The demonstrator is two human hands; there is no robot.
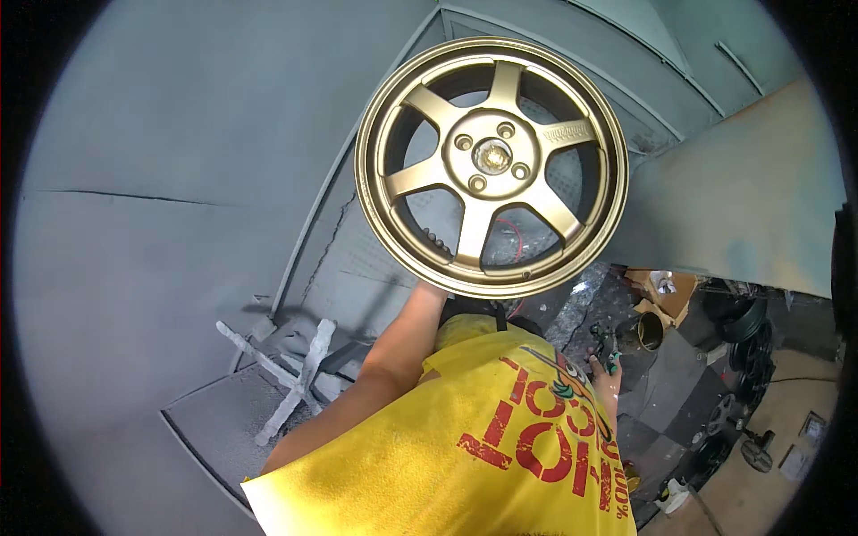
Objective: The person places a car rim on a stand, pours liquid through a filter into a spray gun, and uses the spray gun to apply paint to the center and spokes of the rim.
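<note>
A gold six-spoke wheel rim (475, 234) is raised in front of me, its face turned toward the view. My left hand (435, 240) is closed on its lower left edge; the fingertips show through a gap between spokes, and the rest of the hand is behind the rim. Lower on the right, my right hand (606, 377) is wrapped around a spray gun (604, 345), its fingers partly hidden. A round, gold-stained cup (645, 330) is right beside the gun and looks joined to it. The wheel and gun are well apart.
A grey, paint-dusted crossed stand (299, 380) is at lower left by the grey wall (152, 250). An open cardboard box (677, 295), dark tyres (740, 320) and a fan (757, 453) stand on the right. A red hose (518, 239) shows through the wheel.
</note>
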